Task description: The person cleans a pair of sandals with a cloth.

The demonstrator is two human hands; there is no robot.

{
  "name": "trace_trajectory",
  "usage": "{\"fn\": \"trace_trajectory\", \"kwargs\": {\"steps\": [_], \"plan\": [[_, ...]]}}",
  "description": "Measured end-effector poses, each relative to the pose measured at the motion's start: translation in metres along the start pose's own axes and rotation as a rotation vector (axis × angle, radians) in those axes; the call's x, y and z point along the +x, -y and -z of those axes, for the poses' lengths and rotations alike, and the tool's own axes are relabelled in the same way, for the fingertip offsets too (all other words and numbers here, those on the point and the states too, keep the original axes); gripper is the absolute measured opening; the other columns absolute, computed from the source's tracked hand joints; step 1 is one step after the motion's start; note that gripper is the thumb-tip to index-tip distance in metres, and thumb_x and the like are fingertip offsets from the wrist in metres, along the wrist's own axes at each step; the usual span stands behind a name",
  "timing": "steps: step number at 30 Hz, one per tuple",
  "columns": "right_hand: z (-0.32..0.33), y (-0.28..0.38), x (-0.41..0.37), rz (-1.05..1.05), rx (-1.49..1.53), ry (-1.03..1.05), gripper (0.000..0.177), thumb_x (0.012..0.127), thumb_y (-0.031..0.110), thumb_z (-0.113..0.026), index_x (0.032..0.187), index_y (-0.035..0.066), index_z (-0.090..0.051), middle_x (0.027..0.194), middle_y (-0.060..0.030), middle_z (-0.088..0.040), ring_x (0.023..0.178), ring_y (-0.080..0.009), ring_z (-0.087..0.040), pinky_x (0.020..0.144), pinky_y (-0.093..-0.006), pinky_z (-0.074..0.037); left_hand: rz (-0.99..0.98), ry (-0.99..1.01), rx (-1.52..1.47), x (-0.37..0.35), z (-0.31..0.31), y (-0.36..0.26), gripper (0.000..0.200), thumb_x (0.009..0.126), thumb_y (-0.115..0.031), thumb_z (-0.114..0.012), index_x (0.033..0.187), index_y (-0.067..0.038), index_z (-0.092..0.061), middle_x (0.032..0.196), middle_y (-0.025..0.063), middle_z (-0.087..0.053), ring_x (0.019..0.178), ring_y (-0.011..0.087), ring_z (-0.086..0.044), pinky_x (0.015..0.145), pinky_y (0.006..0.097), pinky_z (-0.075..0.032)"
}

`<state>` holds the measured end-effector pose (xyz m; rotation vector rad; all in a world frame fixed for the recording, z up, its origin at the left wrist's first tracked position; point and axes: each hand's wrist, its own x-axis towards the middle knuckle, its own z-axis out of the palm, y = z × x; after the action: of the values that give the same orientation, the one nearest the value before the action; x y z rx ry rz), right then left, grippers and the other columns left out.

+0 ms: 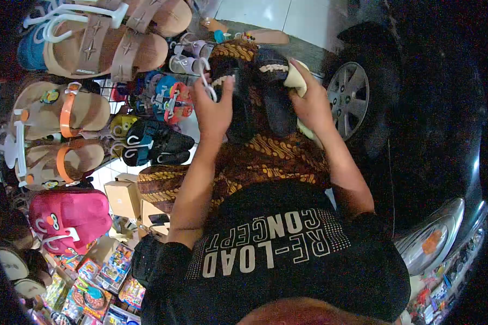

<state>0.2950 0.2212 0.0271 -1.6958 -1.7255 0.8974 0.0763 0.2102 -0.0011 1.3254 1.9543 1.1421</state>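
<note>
A pair of black sandals with cream trim on their straps lies across my lap, on a brown and gold batik cloth. My left hand is closed around the edge of the left sandal, with a white plastic hanger at its fingers. My right hand grips a pale yellow cloth at the outer edge of the right sandal. Part of that cloth hangs below the hand. The left fingertips show near the strap trim.
Tan sandals with orange straps and larger brown-strapped sandals hang on a rack at left. Below are pink sandals, a cardboard box and colourful toy packs. A dark car's wheel stands close at right.
</note>
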Motion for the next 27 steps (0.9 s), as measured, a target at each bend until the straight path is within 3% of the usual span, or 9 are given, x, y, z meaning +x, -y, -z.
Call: {"fn": "trace_trajectory", "kwargs": {"steps": [5,8,9,12,14,17,19,22,27], "plan": [[0.034,0.036,-0.017,0.061,-0.106,0.366,0.076,0.073,0.004,-0.069,0.142,0.020,-0.042,0.109,-0.0186,-0.049,0.108,-0.0381,-0.055,0.095,-0.0384,-0.043,-0.116,0.155,0.153,-0.021,0.020,-0.020,0.088,0.073,-0.047,-0.077,0.130,0.007,-0.036,0.118,0.0248,-0.046,0.115,0.0404,-0.044,0.099,0.0475,-0.035],[0.039,0.029,-0.015,0.131,0.026,0.479,0.076,0.074,0.009,-0.069,0.142,0.022,-0.040,0.119,-0.0234,-0.047,0.110,-0.0435,-0.053,0.097,-0.0426,-0.045,-0.136,0.216,0.110,-0.023,0.025,-0.023,0.100,0.065,-0.051,-0.082,0.131,0.007,-0.034,0.118,0.0247,-0.045,0.116,0.0414,-0.044,0.099,0.0483,-0.036],[0.040,0.026,-0.012,0.102,0.023,0.523,0.073,0.073,0.010,-0.071,0.140,0.018,-0.043,0.126,-0.0205,-0.049,0.117,-0.0372,-0.052,0.099,-0.0400,-0.044,-0.151,0.201,0.143,-0.026,0.021,-0.019,0.103,0.062,-0.053,-0.083,0.131,0.007,-0.034,0.119,0.0245,-0.045,0.116,0.0413,-0.044,0.099,0.0482,-0.036],[0.052,0.007,0.003,0.207,0.219,0.563,0.072,0.072,0.001,-0.068,0.140,0.013,-0.046,0.114,-0.0139,-0.057,0.108,-0.0252,-0.056,0.096,-0.0346,-0.042,-0.167,0.158,0.208,-0.028,0.010,-0.010,0.112,0.055,-0.056,-0.085,0.133,0.005,-0.033,0.124,0.0257,-0.043,0.118,0.0419,-0.042,0.101,0.0490,-0.034],[0.066,-0.015,0.025,0.035,0.380,0.731,0.044,0.078,0.007,-0.067,0.121,0.001,-0.058,0.108,-0.0086,-0.063,0.101,-0.0166,-0.059,0.091,-0.0301,-0.044,-0.197,0.122,0.301,-0.027,0.005,-0.005,0.113,0.055,-0.056,-0.085,0.134,0.005,-0.032,0.127,0.0269,-0.042,0.119,0.0426,-0.041,0.102,0.0497,-0.032],[0.066,-0.022,0.045,-0.297,0.375,0.377,0.033,0.091,0.028,-0.057,0.110,0.002,-0.062,0.097,-0.0062,-0.064,0.087,-0.0141,-0.060,0.082,-0.0273,-0.046,-0.253,0.210,0.201,-0.019,0.006,0.003,0.111,0.055,-0.051,-0.086,0.136,0.002,-0.033,0.133,0.0281,-0.040,0.124,0.0436,-0.039,0.105,0.0509,-0.029],[0.046,-0.065,0.075,-0.182,0.292,0.344,0.038,0.095,0.034,-0.052,0.108,0.001,-0.063,0.095,-0.0096,-0.064,0.090,-0.0174,-0.059,0.084,-0.0311,-0.046,-0.355,0.294,0.178,-0.001,0.010,0.009,0.108,0.055,-0.049,-0.087,0.137,-0.001,-0.034,0.134,0.0256,-0.041,0.125,0.0427,-0.038,0.106,0.0505,-0.029],[0.042,-0.038,0.096,0.166,0.315,0.632,0.039,0.097,0.034,-0.049,0.111,0.000,-0.061,0.098,-0.0151,-0.066,0.093,-0.0227,-0.061,0.087,-0.0340,-0.046,-0.396,0.450,0.122,0.018,0.022,0.001,0.100,0.056,-0.036,-0.087,0.137,-0.006,-0.037,0.136,0.0173,-0.045,0.127,0.0405,-0.039,0.107,0.0483,-0.030],[0.014,0.025,0.084,0.085,-0.121,0.694,0.062,0.089,0.054,-0.055,0.121,0.001,-0.056,0.109,-0.0232,-0.064,0.100,-0.0355,-0.062,0.089,-0.0407,-0.047,-0.564,0.429,0.150,0.011,0.016,-0.002,0.089,0.052,-0.020,-0.080,0.132,-0.008,-0.043,0.131,0.0127,-0.051,0.122,0.0375,-0.043,0.106,0.0472,-0.031]]}}
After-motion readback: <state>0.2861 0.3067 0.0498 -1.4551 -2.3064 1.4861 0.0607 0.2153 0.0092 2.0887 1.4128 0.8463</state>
